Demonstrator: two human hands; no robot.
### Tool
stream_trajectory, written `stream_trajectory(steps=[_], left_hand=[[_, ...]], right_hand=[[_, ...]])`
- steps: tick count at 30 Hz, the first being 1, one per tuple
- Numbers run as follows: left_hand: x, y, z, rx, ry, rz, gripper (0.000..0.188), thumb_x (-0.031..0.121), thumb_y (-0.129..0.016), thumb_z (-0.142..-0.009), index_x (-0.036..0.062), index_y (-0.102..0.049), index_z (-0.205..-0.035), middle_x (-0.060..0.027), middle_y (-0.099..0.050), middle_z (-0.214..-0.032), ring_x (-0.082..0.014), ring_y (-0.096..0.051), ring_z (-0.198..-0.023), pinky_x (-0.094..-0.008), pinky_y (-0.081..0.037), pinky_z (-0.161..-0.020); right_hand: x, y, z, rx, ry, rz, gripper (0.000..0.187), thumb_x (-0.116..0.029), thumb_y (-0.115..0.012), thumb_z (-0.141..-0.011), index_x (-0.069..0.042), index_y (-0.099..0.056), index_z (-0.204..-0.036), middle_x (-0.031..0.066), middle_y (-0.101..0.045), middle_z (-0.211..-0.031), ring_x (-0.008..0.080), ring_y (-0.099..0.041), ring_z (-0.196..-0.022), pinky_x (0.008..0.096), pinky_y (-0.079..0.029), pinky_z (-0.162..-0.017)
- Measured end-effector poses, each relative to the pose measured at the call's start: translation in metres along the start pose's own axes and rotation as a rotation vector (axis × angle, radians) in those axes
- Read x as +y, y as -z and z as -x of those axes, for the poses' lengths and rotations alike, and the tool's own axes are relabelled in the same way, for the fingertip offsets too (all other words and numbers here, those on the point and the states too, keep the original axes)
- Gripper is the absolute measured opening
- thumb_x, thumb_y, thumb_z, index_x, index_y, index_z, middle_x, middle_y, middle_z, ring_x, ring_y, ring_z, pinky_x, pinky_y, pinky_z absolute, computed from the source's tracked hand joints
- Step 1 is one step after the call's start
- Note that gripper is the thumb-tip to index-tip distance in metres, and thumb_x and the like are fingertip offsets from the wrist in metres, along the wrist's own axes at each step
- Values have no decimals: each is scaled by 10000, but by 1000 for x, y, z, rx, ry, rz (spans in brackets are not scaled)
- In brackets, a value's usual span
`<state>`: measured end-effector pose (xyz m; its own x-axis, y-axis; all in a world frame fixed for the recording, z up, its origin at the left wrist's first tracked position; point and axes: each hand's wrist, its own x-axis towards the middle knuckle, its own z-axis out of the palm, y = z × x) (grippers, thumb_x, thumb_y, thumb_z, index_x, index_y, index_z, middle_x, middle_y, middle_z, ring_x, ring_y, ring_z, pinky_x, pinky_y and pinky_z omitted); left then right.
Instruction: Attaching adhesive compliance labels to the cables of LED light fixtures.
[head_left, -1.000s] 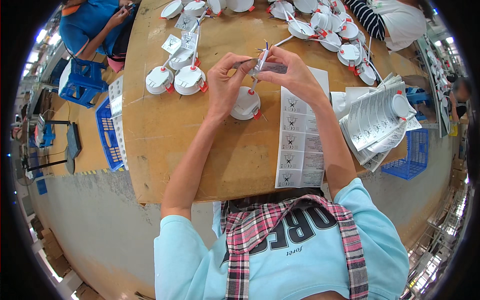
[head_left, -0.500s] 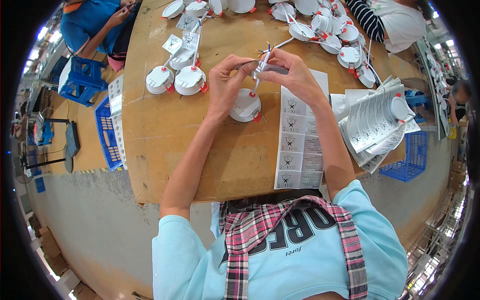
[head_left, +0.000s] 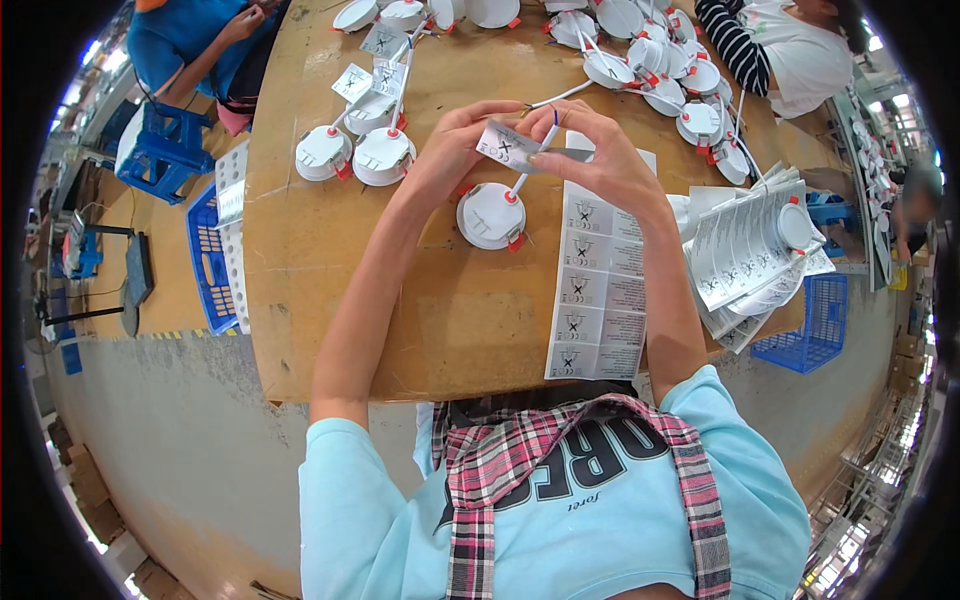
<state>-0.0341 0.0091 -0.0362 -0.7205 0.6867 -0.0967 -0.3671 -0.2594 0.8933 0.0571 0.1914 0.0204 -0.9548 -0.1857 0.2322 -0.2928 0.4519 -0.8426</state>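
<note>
A round white downlight (head_left: 488,222) with red-tipped spring clips lies on the table before me. Its white cable (head_left: 519,184) rises between my hands, and a printed silver-white sticker label (head_left: 503,146) is folded about it. My left hand (head_left: 450,150) is closed, pinching the label's left part, its fingertips partly hidden behind it. From the other side my right hand (head_left: 612,160) pinches the label and cable, thumb in front. A sheet of similar labels (head_left: 597,300) lies flat beneath my right forearm.
Labelled downlights (head_left: 384,157) stand at the left, and a heap of others (head_left: 645,55) at the far right. Stacked label sheets (head_left: 745,250) with a downlight on top lie at the right edge. Two people sit across the table. Blue baskets (head_left: 207,265) flank it.
The label has turned so its printed face shows, and its free end now lies more to the left. My hands have shifted slightly around the cable, while the downlight stays on the table.
</note>
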Motion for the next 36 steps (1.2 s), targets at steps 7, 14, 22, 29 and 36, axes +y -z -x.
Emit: stream_trajectory(steps=[7,14,22,29,36], left_hand=[[-15,6,-46,-475,321,261,340,214,-472,-946,51,-469,-1244,-81,-589,-1054,-151,-609,-933,-248,-531,-710],[-22,-31,-37,-732,112,148,372,183,-512,-939,204,-303,-1246,-78,-546,-1043,-221,-588,-994,-418,-588,-756],[-17,-7,-30,-525,296,488,424,279,-623,-860,60,-494,-1199,-30,-580,-973,-135,-590,-885,-267,-510,-743],[3,2,-11,-435,175,299,492,255,-641,-844,4,-505,-1245,-75,-606,-1064,-162,-605,-942,-320,-504,-829],[3,1,-5,-305,75,147,564,251,-705,-798,7,-495,-1262,-103,-586,-1132,-159,-589,-1013,-304,-490,-863]], right_hand=[[-16,-10,-3,-49,78,-44,195,-40,-721,-664,-37,-584,-802,24,-606,-1079,221,-449,-1128,348,-383,-952],[-20,-4,-2,4,215,218,207,-14,-746,-581,-37,-600,-725,26,-565,-1190,260,-380,-1197,376,-390,-956],[-21,-2,-2,6,188,215,185,-28,-732,-631,-28,-599,-760,53,-526,-1221,260,-374,-1159,383,-380,-957],[-28,-2,-2,53,165,248,139,-70,-718,-679,-49,-624,-780,32,-532,-1153,255,-367,-1130,389,-341,-977],[-22,-6,-1,110,100,237,166,-107,-754,-662,-58,-628,-759,12,-540,-1140,247,-379,-1113,379,-340,-979]])
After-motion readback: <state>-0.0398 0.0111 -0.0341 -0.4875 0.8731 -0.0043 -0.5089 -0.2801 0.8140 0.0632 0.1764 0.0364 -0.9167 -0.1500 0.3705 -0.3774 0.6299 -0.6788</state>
